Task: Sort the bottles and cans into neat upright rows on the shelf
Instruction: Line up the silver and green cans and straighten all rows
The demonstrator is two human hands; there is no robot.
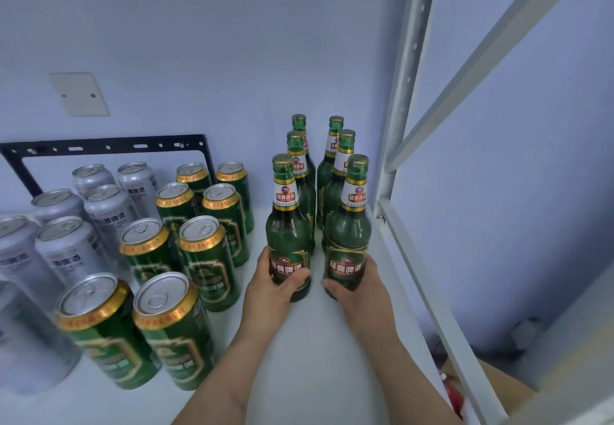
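Several green glass beer bottles stand upright in two rows at the right end of the white shelf [319, 341]. My left hand [272, 285] grips the base of the front left bottle [287, 222]. My right hand [358, 286] grips the base of the front right bottle [350, 225]. Both bottles stand on the shelf. Left of them, green cans [209, 258] stand in two upright rows, and silver cans [66, 252] stand in rows further left.
A grey metal shelf upright [403, 92] and side rail [442, 325] bound the shelf on the right. A black bracket [109, 145] and a wall plate [78, 94] are on the back wall. A cardboard box [491, 388] lies below at lower right.
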